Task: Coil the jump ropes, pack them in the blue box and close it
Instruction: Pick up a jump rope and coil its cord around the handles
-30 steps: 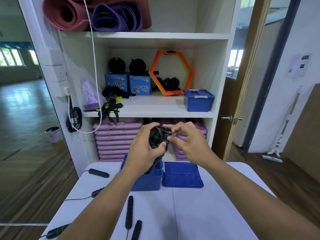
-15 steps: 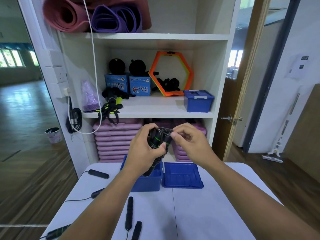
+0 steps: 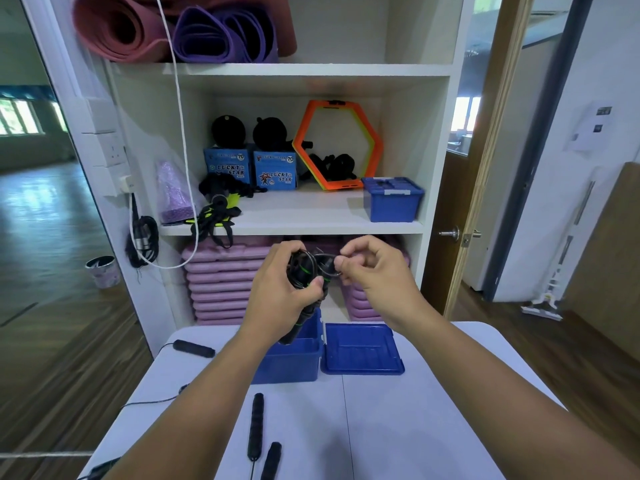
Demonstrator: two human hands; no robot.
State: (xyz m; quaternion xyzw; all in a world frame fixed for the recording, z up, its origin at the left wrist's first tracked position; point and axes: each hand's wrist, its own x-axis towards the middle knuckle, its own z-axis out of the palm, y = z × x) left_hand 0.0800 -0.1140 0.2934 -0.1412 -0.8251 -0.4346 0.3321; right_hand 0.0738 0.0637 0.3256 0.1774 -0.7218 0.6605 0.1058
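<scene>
The coiled jump rope (image 3: pixel 304 271), black with green bands, is held in the air above the open blue box (image 3: pixel 294 358), in front of the shelf unit. The left hand (image 3: pixel 280 289) is wrapped around the coil and its handles, fingers closed firmly on the bundle; one handle end points down toward the box opening. The right hand (image 3: pixel 374 271) sits just beside the coil, thumb and forefinger pinched together on a loop of the thin cord at the coil's right side.

The blue box stands on the worktop (image 3: pixel 381 427), partly hidden by the left wrist. Its lid (image 3: pixel 362 349) lies flat, touching the box's right side.

Loose rope handles lie on the worktop: one black handle (image 3: pixel 194 348) left of the box, two more (image 3: pixel 255 424) near the front edge between the forearms, and another at the lower left corner, mostly cut off. Thin cords trail from them.

Behind, a second closed blue box (image 3: pixel 393 199) rests on the middle shelf (image 3: pixel 311 216), with an orange hexagon frame (image 3: pixel 337 145) beside it. Rolled mats (image 3: pixel 180 26) occupy the top shelf.
</scene>
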